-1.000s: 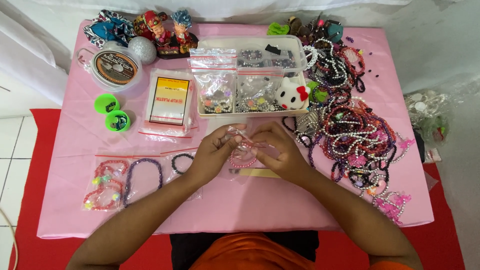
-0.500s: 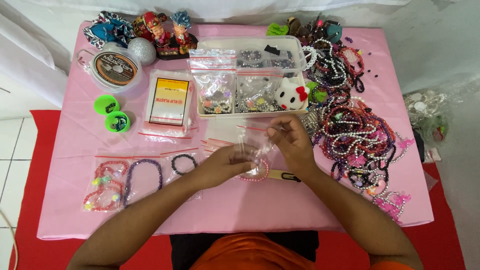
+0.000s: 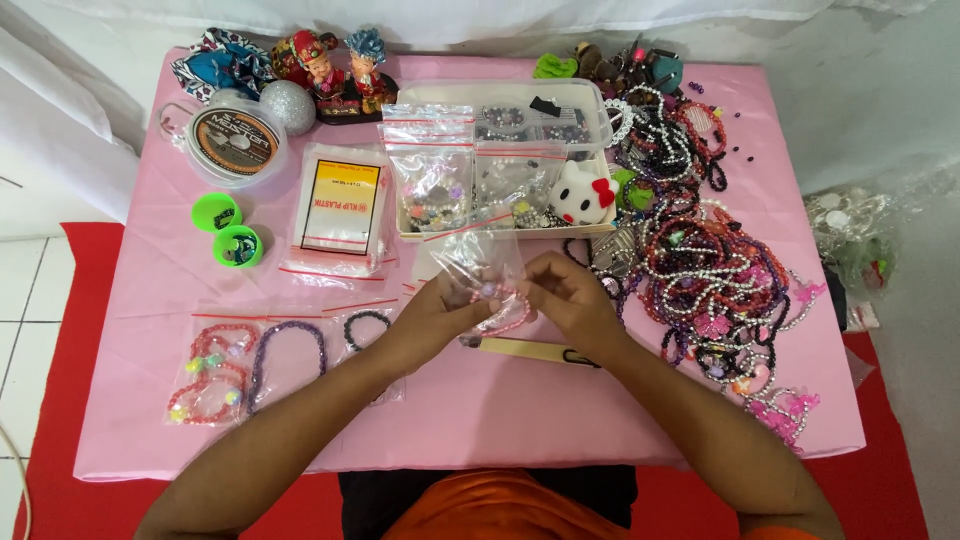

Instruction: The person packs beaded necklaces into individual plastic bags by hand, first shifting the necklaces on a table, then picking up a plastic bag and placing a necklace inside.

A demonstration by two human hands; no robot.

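Head view, looking down on a pink table (image 3: 480,420). Centre: left hand (image 3: 435,320) and right hand (image 3: 570,300) meet just below the clear plastic box (image 3: 590,105), both pinching a small clear zip bag (image 3: 480,265) w/ a pink bead bracelet (image 3: 505,315) at its lower edge; fingers of both hands closed narrow on the bag, bracelet sitting between the two thumbs. Whether the bracelet is inside the bag or partly out cannot be told. Directly under the hands, at 6 o'clock, a flat wooden stick (image 3: 525,350) lies on the cloth. At 9 o'clock from the hands: three bagged bracelets in a row, a pink-red one (image 3: 210,370), a purple one (image 3: 285,350), a black one (image 3: 367,328). At 10 o'clock: a pack of empty zip bags (image 3: 340,205), two green lids (image 3: 228,230) and a round spool of cord (image 3: 235,140). At 12 o'clock: the box, holding bagged beads and a white cat-shaped figure (image 3: 580,195). At 11 o'clock, far edge: two small dolls (image 3: 340,65) beside a silver ball (image 3: 288,105). At 3 o'clock: a large heap of mixed bead bracelets (image 3: 700,260), well apart from the left hand, near the right wrist.
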